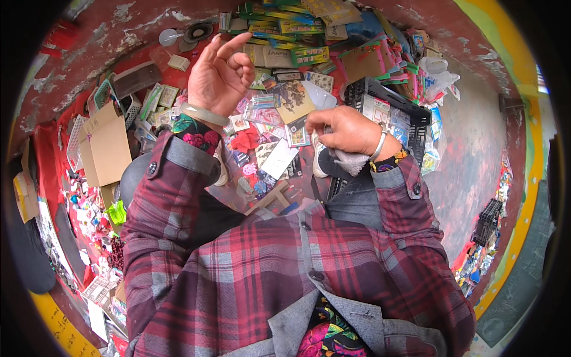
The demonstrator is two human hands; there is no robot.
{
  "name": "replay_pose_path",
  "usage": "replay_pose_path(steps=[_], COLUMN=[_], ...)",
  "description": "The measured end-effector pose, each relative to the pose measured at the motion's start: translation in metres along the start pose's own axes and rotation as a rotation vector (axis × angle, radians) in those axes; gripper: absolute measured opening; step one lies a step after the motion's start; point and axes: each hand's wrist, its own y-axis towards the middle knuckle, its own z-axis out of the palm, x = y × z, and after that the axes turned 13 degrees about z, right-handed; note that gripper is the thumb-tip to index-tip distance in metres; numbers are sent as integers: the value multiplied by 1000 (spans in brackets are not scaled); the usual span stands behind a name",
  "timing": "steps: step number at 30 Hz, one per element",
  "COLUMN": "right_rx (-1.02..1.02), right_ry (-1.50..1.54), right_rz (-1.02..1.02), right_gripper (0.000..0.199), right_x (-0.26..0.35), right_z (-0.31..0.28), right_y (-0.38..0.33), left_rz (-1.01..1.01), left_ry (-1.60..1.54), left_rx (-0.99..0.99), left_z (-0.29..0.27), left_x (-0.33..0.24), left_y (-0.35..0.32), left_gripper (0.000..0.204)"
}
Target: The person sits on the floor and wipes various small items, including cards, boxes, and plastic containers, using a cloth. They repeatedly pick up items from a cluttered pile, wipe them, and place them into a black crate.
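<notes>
A small picture card (297, 135) is being pinched at its upper edge by the curled fingers of the right hand (344, 129), above a spread of packets and cards (264, 122) lying on the floor. To the left, the left hand (219, 74) is being held raised and half open, forefinger extended, nothing gripped. A black plastic crate (386, 107) is sitting just right of the right hand; a cardboard box (104, 144) is lying well to the left.
</notes>
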Motion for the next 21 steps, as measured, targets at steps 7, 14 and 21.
replay_pose_path(steps=[7,14,21], right_rx=[205,-92,-228], right_ry=[-129,271,753], right_rz=[82,192,171], right_gripper=[17,15,14], right_x=[4,22,38], right_z=[-7,-5,-18], right_y=[-1,-15,-36], left_rz=[56,-51,-416], left_ry=[116,315,889], left_rx=[-132,-216,-423], left_z=[-1,-34,-131], left_x=[-3,3,67], left_y=[-4,-2,-28], left_gripper=[43,34,27])
